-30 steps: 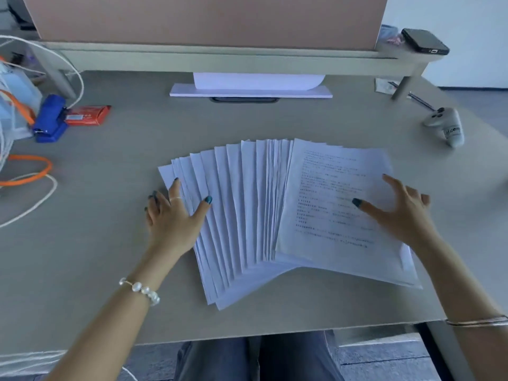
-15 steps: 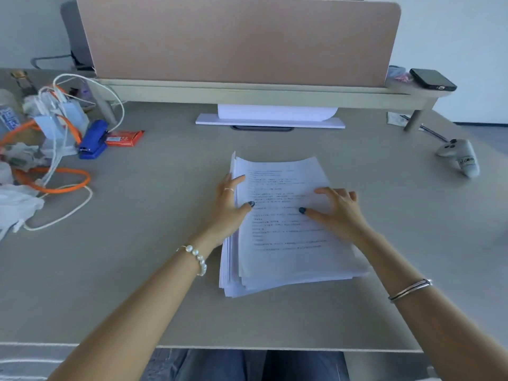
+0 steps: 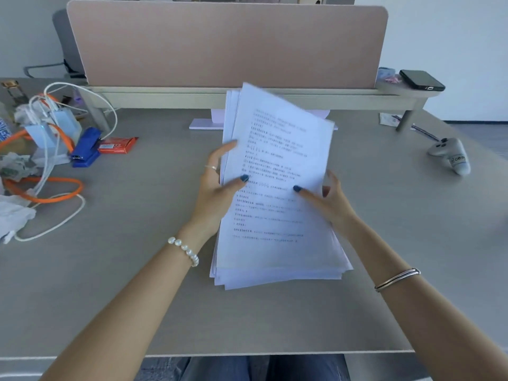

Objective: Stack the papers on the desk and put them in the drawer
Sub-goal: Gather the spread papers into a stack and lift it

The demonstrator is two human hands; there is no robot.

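Observation:
A gathered stack of white printed papers is tilted up off the grey desk, its far edge raised and its near edge close to the desk top. My left hand grips the stack's left edge, thumb on the top sheet. My right hand holds the right edge, thumb on the top sheet and fingers behind. The sheets' edges are uneven at the near end. No drawer is in view.
A pink divider panel and a shelf stand behind. At the left lie cables and chargers, a blue stapler and a red box. A grey controller lies at the right, a black phone on the shelf.
The papers were fanned out, then pushed together into one pile lying flat. Now both hands have lifted the pile's far end up off the desk.

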